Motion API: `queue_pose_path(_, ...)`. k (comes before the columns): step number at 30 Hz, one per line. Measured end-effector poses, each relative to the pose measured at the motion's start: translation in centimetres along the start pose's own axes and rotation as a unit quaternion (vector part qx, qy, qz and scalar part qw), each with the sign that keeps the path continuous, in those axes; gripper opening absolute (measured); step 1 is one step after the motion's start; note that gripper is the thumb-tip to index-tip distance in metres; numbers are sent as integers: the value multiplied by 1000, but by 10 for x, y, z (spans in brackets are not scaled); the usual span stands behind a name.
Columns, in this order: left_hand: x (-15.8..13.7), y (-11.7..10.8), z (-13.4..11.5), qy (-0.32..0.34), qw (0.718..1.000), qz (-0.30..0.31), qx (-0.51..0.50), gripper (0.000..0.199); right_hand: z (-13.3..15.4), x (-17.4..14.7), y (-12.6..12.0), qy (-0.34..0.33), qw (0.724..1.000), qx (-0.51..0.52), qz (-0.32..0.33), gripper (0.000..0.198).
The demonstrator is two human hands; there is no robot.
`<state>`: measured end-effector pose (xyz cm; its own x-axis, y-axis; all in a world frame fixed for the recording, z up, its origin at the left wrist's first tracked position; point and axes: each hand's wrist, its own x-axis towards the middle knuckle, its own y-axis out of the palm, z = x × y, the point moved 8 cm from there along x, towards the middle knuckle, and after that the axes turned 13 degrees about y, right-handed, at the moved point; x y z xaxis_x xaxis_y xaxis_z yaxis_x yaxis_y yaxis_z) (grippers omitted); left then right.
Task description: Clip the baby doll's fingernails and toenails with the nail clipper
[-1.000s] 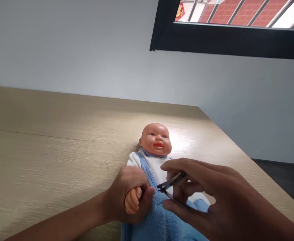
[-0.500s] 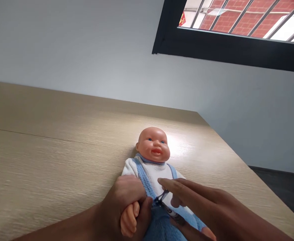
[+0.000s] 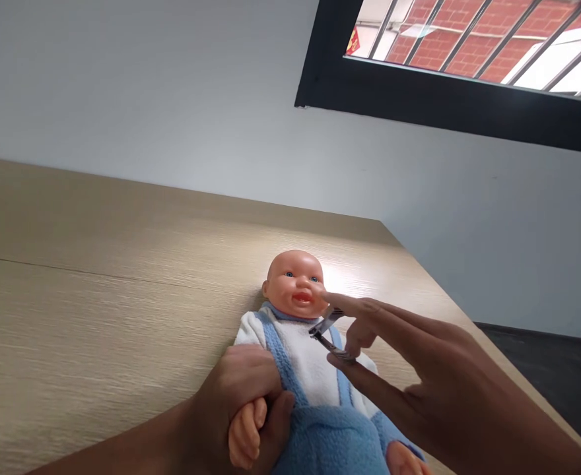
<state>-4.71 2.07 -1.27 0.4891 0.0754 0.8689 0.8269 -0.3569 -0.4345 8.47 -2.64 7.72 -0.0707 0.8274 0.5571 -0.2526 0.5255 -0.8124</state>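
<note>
A baby doll point(image 3: 315, 369) with a bald plastic head, white top and blue overalls lies face up on the wooden table. My left hand point(image 3: 243, 389) is wrapped round the doll's arm, and the doll's small hand point(image 3: 245, 432) pokes out below my fingers. Above the doll's chest, my right hand point(image 3: 404, 356) holds a metal nail clipper point(image 3: 326, 335) between thumb and fingers. The clipper's lever is raised, and its head points left, apart from the doll's fingers. The doll's other hand point(image 3: 405, 458) rests at the lower right.
The light wooden table point(image 3: 122, 264) runs to the grey-white wall point(image 3: 146, 86), and its right edge slopes down toward a dark floor point(image 3: 533, 369). A dark-framed window point(image 3: 449, 99) with bars is at the upper right.
My right hand has lifted the nail clipper up and away from the doll's hand to above its chest. My left hand keeps its hold on the doll's arm. The view has shifted slightly.
</note>
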Motion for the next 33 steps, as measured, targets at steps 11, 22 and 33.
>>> queue_pose_path(11,4,-2,-3,11,1000,-7,-3,22,-5,0,39,1,993,-28,117,44)
queue_pose_path(22,-2,-3,-3,-35,999,-28,21,27,-19,8,26,51,994,65,74,31)
queue_pose_path(33,2,-4,-3,-30,998,-42,32,27,-12,6,-9,98,973,198,-70,33)
